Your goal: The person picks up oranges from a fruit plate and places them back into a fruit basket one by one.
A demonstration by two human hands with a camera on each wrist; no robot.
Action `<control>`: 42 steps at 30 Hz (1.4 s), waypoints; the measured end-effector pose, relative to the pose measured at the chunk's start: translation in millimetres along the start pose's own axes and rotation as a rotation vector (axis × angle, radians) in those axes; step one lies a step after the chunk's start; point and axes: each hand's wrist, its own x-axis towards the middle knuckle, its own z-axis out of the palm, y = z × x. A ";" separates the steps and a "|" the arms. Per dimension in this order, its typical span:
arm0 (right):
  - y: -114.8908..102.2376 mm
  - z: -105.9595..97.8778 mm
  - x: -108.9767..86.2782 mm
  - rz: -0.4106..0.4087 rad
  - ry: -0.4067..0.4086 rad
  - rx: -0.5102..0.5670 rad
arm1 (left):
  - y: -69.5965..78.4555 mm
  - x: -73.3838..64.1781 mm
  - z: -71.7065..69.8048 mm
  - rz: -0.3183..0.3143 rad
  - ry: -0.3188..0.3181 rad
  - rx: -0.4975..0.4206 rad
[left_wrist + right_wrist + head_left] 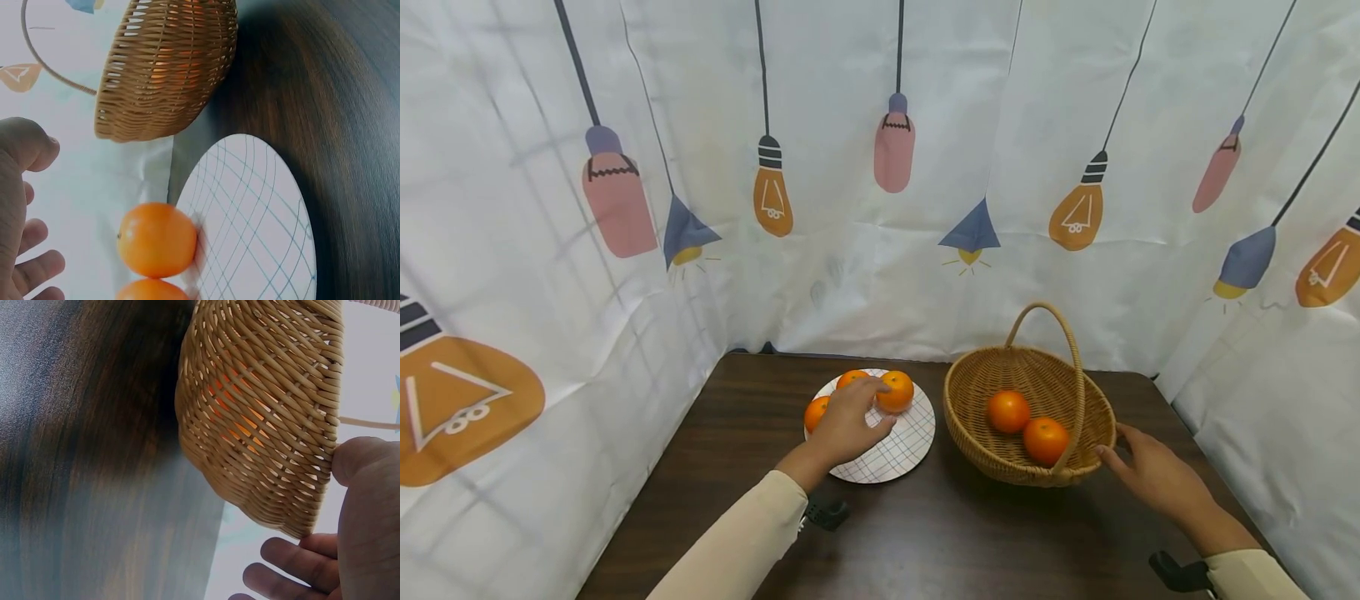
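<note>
Over a round white plate (898, 454) with a grid pattern, my left hand (848, 423) reaches with relaxed, parted fingers. In the left wrist view its fingers stand apart from the orange fruit (156, 240). Nearest to it in the head view is an orange fruit (896, 392); two more (816, 412) lie partly behind the hand. My right hand (1165, 479) holds the right rim of a wicker basket (970, 417), thumb and index finger against the weave (275, 419). Inside the basket lie two orange fruits (1008, 412).
Both plate and basket stand on a dark wooden table (895, 542). The basket's tall arched handle (1071, 333) rises above its rim. A white curtain (850, 292) printed with lamps hangs behind and along both sides.
</note>
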 end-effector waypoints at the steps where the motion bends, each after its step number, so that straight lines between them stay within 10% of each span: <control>1: 0.1 0.1 0.0 -0.001 0.002 -0.002 | -0.7 -0.7 -1.1 -0.005 0.002 0.004; 42: 2.0 1.2 -0.4 0.004 -0.006 0.004 | -74.4 -44.1 -28.5 -0.311 0.025 0.089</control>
